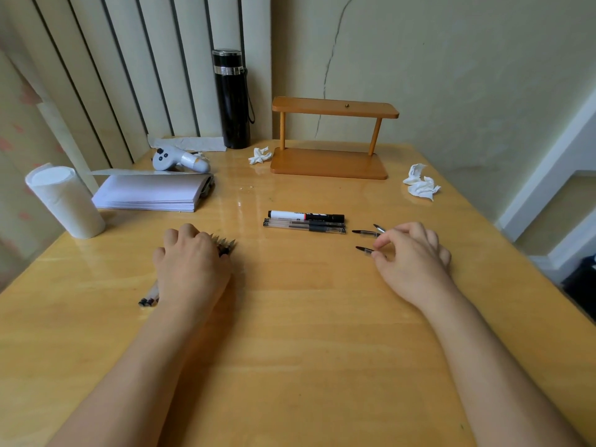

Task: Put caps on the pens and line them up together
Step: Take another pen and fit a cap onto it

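Observation:
My left hand (190, 262) lies over a bundle of uncapped pens (224, 246); their tips stick out past my fingers and their black ends show near my wrist. My right hand (412, 253) rests among loose clear pen caps; its thumb and forefinger pinch one cap (366, 250). Another cap (364, 233) and a third one (379, 228) lie just beyond the fingers. In the middle of the table a capped black-and-white marker (306, 216) and two capped clear pens (304, 226) lie side by side.
A wooden two-tier stand (329, 162) sits at the back, a black flask (233, 98) to its left. A stack of paper (151, 191), a white roll (66, 201), a grey controller (177, 160) and crumpled tissues (419, 183) lie around the wooden table (306, 317).

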